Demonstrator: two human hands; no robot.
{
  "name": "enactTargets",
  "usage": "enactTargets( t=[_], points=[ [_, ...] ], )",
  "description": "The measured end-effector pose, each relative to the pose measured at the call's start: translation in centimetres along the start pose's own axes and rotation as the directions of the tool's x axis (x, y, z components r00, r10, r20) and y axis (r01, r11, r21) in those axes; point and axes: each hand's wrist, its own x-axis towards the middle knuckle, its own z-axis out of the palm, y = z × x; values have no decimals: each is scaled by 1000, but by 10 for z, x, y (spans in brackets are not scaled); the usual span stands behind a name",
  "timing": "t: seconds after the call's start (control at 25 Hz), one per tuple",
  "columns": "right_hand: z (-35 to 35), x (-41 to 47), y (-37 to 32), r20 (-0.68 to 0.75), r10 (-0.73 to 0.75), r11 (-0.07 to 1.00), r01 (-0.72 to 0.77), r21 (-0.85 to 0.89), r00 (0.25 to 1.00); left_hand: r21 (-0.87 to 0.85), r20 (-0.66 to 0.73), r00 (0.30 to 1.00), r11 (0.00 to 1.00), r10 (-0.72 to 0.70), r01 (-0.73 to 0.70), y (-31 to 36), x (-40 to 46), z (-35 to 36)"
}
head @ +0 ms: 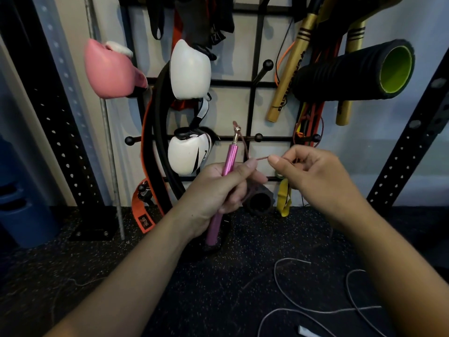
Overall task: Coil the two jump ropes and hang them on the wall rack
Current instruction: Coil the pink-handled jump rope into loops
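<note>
- We grip the pink rope handle (227, 171) in our left hand (216, 188), fingers wrapped around it, tip tilted up toward the wall rack (252, 81).
- Our right hand (313, 176) pinches the brown cord (261, 158) between thumb and forefinger.
- The grey rope (315, 310) lies loose on the floor (206, 288).

Left grip (220, 188) covers the mid-length of the pink handle (229, 158); handle tip below it blurred against dark floor. Right grip (313, 176) hides the brown cord (261, 158) past its thumb. Grey rope (313, 311) below right grip: cut off by bottom edge. Wall rack (252, 110) above both grips: top cropped.
</note>
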Motion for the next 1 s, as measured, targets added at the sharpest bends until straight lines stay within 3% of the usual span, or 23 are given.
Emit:
enactTargets(
  t=[0.2, 0.36, 0.52, 0.64, 0.8, 0.88, 0.96, 1.0],
  points=[
    [-6, 2, 2, 161, 30, 997, -40, 62, 986, -153, 10, 999, 987, 44, -42, 3, 0, -8],
    [-3, -1, 0, 6, 57, 998, -57, 15, 998, -87, -27, 999, 996, 23, -25, 3, -3, 0],
    [-6, -4, 2, -141, -5, 997, -7, -80, 990, -255, 38, 998, 967, 40, -29, 4, -1, 0],
    [-4, -1, 7, -60, -51, 992, 44, -115, 997, -316, 45, 999, 949, 22, -7, 12, -4, 2],
    [0, 0, 9, 16, 54, 988, -56, 145, 998, -421, -50, 998, 907, -42, 17, 23, -8, 4],
    [7, -4, 14, -8, 144, 969, -140, 206, 989, -569, -60, 998, 822, -23, -15, 27, -8, 6],
    [21, -13, 19, 90, 124, 992, -123, -14, 988, -749, -80, 996, 657, 35, -83, 29, -4, 8],
    [29, -18, 18, 199, 93, 989, -67, -131, 976, -772, -101, 992, 624, 73, -124, 27, 0, 8]
  ],
)
